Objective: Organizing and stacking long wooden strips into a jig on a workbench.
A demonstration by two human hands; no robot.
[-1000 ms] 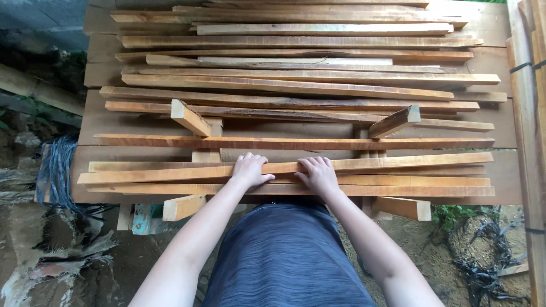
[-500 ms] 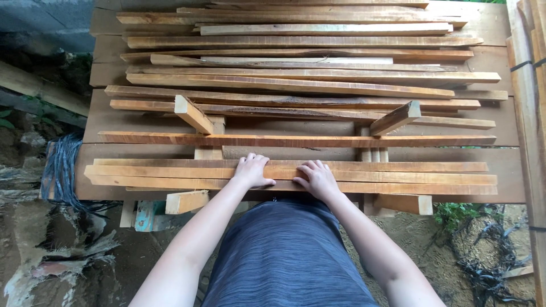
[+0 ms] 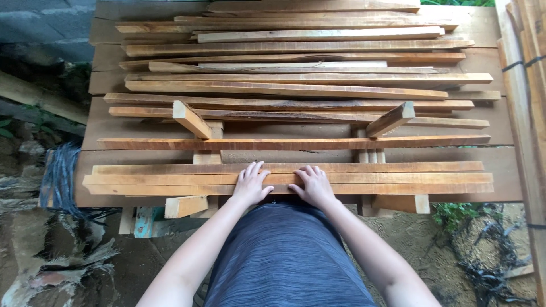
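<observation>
Three long wooden slats [image 3: 398,177] lie side by side along the near edge of a wooden workbench [image 3: 500,165]. My left hand [image 3: 251,183] rests flat on them near the middle, fingers spread. Beside it, a little to the right, my right hand [image 3: 312,185] presses flat on the same slats. Neither hand grips anything. A single slat [image 3: 284,143] lies farther back across two short cross blocks [image 3: 191,119].
A loose stack of several long slats [image 3: 296,62] covers the far half of the bench. More boards [image 3: 526,85] run along the right edge. Short blocks [image 3: 186,206] stick out under the near slats. Dirt ground, plants and a blue bundle [image 3: 57,176] lie around.
The nearest slat, angled a second ago, now lies straight and flush against the other two. Both hands stayed on the slats and shifted slightly toward the near edge.
</observation>
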